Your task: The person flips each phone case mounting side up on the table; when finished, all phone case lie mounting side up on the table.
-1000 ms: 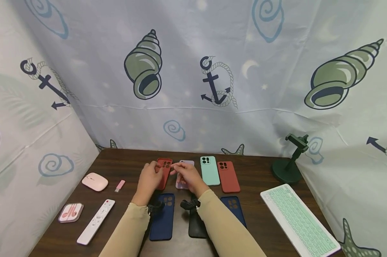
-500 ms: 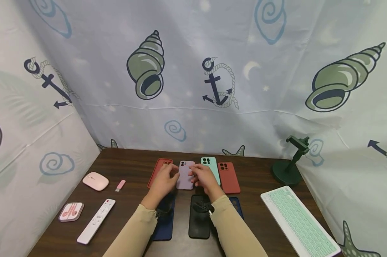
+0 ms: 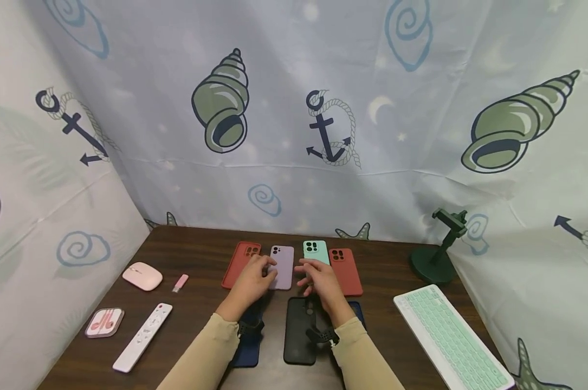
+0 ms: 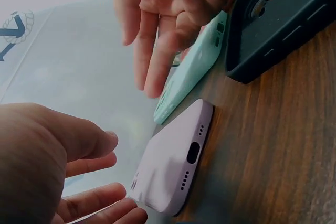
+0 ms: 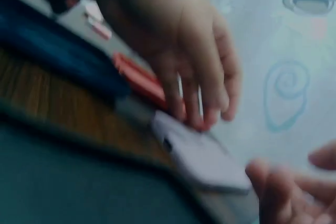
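Resting my hands [image 3: 251, 278] [image 3: 322, 279] in midair, apart and empty, by the lilac case [image 3: 284, 267]; looks like light, bendy silicone, probably grippy, so I'd pinch the long edges.

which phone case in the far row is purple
The purple case is second from left, between a red case and the mint case; the others are red or mint.

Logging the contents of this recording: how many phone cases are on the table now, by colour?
Red cases: 2
Blue cases, partly hidden: 2
Lilac case: 1
Mint case: 1
Black case: 1
Total: 7
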Motion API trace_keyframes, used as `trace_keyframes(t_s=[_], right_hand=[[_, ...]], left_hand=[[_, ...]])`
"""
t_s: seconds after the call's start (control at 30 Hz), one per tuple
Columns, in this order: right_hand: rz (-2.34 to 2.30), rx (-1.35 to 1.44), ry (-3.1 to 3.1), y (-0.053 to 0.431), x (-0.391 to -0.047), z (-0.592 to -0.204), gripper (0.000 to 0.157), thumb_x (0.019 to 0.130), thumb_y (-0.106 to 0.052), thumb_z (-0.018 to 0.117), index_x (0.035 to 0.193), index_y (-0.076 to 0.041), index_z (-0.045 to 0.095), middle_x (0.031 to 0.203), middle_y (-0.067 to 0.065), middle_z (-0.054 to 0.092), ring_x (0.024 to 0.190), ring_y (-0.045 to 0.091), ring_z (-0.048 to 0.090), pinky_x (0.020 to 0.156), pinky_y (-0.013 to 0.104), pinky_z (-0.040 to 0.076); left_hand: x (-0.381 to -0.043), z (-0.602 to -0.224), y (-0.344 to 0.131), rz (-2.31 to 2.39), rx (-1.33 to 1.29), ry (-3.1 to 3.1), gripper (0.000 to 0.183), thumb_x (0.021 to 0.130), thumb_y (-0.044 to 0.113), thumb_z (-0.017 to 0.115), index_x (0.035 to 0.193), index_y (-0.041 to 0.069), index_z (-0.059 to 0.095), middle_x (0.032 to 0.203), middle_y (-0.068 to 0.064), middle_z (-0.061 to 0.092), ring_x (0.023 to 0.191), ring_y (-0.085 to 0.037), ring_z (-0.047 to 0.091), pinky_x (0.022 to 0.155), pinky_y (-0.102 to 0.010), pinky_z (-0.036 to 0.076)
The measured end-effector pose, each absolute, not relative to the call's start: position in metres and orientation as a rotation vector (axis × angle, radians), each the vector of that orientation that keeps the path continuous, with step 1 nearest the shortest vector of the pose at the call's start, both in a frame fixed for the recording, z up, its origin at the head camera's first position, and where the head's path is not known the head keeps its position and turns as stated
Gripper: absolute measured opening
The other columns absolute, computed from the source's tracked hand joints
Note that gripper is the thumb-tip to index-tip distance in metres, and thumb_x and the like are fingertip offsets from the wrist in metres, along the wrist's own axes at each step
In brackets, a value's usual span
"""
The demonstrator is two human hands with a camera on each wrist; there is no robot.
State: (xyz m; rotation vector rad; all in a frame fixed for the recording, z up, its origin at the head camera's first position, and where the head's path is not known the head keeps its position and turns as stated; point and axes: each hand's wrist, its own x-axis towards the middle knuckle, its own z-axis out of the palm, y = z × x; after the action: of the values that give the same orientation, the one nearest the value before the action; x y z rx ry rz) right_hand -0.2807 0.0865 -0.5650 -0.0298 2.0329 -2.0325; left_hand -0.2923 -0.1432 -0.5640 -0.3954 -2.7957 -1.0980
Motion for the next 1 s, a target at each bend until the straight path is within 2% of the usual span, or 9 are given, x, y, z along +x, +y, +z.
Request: trace_keyframes(t_s=[0.23,0.4,0.57,0.77,1.0], right_hand=[[-2.018,-0.245,1.942,0.098,-0.283,-0.583,0.051,0.107,-0.03,0.05,0.152,-0.008,0.045,0.147,0.016,0.057,0.107,0.042,0.069,0.063,0.031,0.059],[-1.998,-0.269,1.933,0.099,-0.284,-0.582,0.051,0.108,-0.028,0.049,0.154,-0.007,0.042,0.151,0.015,0.054,0.109,0.043,0.068,0.064,0.03,0.059],[-2.013,-0.262,1.936,0.096,-0.286,-0.582,0.048,0.109,-0.025,0.047,0.153,-0.006,0.042,0.152,0.014,0.052,0.109,0.042,0.068,0.064,0.028,0.058],[-2.042,-0.304,1.91,0.095,-0.283,-0.585,0.048,0.109,-0.025,0.047,0.153,-0.006,0.042,0.152,0.016,0.052,0.102,0.036,0.072,0.057,0.028,0.057],[-2.098,-0.322,1.904,0.094,-0.282,-0.585,0.047,0.108,-0.027,0.049,0.152,-0.009,0.046,0.149,0.012,0.056,0.085,0.028,0.074,0.041,0.024,0.044]], left_hand=[[-0.293,-0.572,-0.136,-1.072,-0.424,-2.813,0.023,0.095,0.025,0.071,0.115,0.014,0.07,0.114,-0.011,0.062,0.094,-0.021,0.059,0.084,-0.041,0.05],[-0.295,-0.572,-0.133,-1.052,-0.448,-2.834,0.023,0.095,0.026,0.071,0.115,0.015,0.071,0.117,-0.01,0.062,0.098,-0.02,0.059,0.086,-0.042,0.051],[-0.294,-0.568,-0.133,-1.086,-0.467,-2.814,0.025,0.095,0.025,0.071,0.116,0.012,0.071,0.116,-0.013,0.061,0.094,-0.022,0.057,0.083,-0.041,0.049],[-0.29,-0.567,-0.134,-1.061,-0.463,-2.814,0.025,0.095,0.023,0.072,0.116,0.011,0.071,0.115,-0.014,0.062,0.096,-0.023,0.056,0.081,-0.04,0.048],[-0.288,-0.569,-0.134,-1.08,-0.435,-2.819,0.025,0.094,0.028,0.072,0.115,0.014,0.07,0.114,-0.013,0.061,0.097,-0.022,0.054,0.08,-0.038,0.046]])
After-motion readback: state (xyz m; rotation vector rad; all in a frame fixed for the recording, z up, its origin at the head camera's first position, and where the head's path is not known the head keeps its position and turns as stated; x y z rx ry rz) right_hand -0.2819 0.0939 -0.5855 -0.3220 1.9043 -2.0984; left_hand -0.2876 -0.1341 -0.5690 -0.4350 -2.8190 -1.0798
